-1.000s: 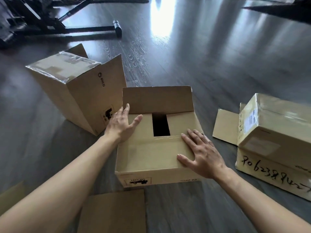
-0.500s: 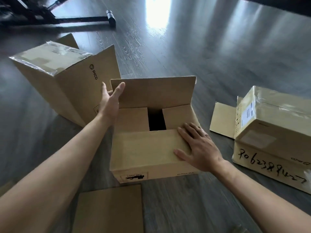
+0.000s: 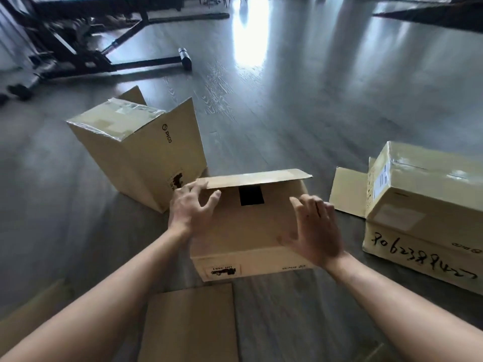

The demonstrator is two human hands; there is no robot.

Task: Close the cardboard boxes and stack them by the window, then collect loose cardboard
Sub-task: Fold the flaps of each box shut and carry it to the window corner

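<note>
A cardboard box (image 3: 251, 231) stands on the floor in front of me, its two side flaps folded in with a dark gap between them. Its far flap (image 3: 261, 177) is tipped down towards me, almost level over the opening. My left hand (image 3: 193, 207) is at that flap's left corner, spread fingertips touching it. My right hand (image 3: 316, 228) hovers spread over the box's right side, holding nothing. A taped box (image 3: 146, 158) stands tilted at the left with flaps sticking up. Another taped box (image 3: 418, 205) lies at the right, one flap (image 3: 347, 189) flat on the floor.
A loose flat sheet of cardboard (image 3: 190, 322) lies on the dark wood floor just in front of the middle box. Another cardboard piece (image 3: 34, 309) shows at the lower left. A black metal stand (image 3: 86, 56) with long legs spreads across the far left.
The far flap has swung from upright down over the opening, my left hand following its left corner. My right hand has lifted off the near flap and now hovers.
</note>
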